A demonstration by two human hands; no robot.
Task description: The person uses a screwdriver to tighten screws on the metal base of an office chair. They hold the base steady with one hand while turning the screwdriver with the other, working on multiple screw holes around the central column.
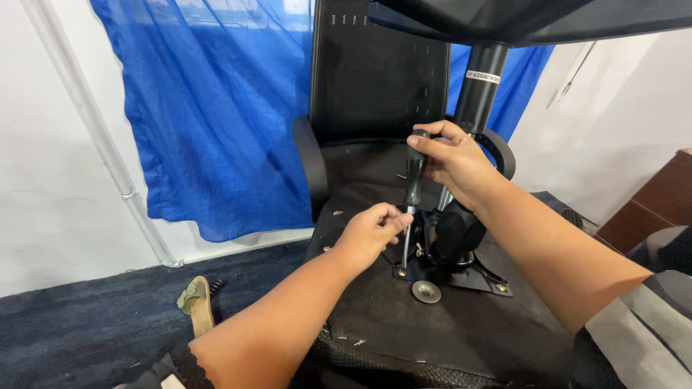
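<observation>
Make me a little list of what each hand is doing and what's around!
Right hand: grips the black handle of a screwdriver, held upright
Left hand: pinches the screwdriver's metal shaft
Tip: down at the metal plate under an upturned office chair
Nearby: round washer, blue net curtain, sandal on the floor

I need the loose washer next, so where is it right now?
The washer lies on the upturned chair seat at centre frame, just in front of the black mounting plate, below the screwdriver.
</observation>
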